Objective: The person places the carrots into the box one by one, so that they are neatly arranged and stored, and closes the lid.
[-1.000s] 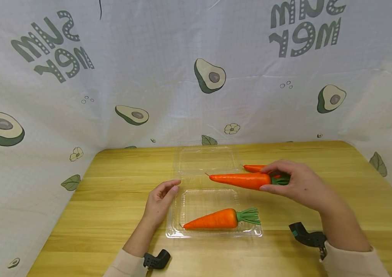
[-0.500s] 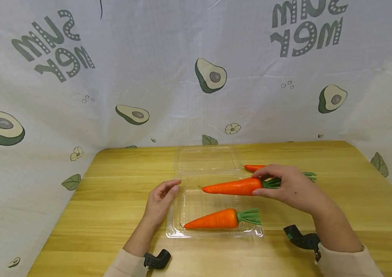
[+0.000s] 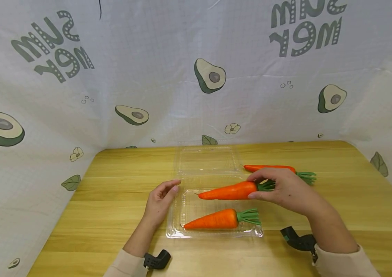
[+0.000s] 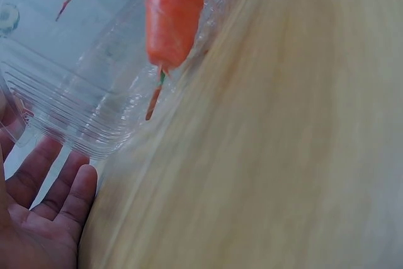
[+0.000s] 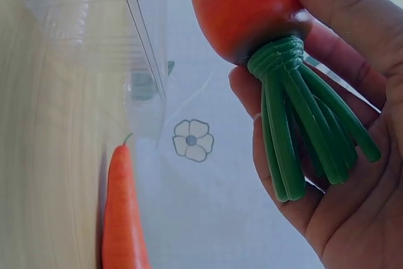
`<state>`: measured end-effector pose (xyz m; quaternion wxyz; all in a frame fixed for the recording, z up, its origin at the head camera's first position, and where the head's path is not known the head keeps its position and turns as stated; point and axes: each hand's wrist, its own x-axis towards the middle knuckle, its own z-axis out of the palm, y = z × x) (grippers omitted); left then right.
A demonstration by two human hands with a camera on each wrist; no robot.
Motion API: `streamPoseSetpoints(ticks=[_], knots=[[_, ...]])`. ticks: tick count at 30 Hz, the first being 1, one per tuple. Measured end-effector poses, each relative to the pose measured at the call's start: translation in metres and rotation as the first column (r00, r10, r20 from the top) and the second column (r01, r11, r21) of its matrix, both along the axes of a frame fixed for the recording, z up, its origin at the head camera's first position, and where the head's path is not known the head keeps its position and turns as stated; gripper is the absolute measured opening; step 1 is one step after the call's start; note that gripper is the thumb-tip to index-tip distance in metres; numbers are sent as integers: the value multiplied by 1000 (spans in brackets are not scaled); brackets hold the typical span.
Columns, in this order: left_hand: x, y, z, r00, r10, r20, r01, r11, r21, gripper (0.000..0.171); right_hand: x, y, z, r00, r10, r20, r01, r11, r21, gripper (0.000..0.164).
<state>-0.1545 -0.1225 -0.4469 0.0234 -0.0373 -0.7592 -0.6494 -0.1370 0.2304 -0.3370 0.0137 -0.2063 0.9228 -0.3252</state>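
My right hand [image 3: 289, 190] pinches a carrot [image 3: 228, 191] between thumb and fingers at its thick end. The carrot is level above the open clear plastic box [image 3: 209, 198], its tip pointing left. In the right wrist view its green stalks [image 5: 305, 118] hang in front of the palm. Another carrot [image 3: 213, 219] lies along the box's near side, stalks over the right rim. My left hand [image 3: 161, 202] stays at the box's left edge, fingers loosely extended; in the left wrist view the fingertips [image 4: 75, 187] are against or just beside the box wall.
A third carrot [image 3: 268, 168] lies on the wooden table [image 3: 112, 215] behind the right hand. The box's lid [image 3: 207, 159] lies folded back toward the rear. A white curtain [image 3: 168, 77] printed with avocados hangs behind and at both sides.
My right hand has brought its carrot left and nearer, from behind the box's base to over it. More of the rear carrot now shows. The left hand has stayed still.
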Motion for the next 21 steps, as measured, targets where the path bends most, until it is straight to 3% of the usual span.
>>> streamPoseSetpoints(ticks=[10, 21], knots=[[0, 0, 0, 1000, -1, 0, 1, 1000, -6, 25, 0, -5, -2, 1000, 14, 17, -15, 1000, 27, 33], [-1, -1, -1, 1000, -3, 7, 3, 1000, -6, 26, -1, -15, -6, 992, 83, 97, -84, 996, 12, 32]])
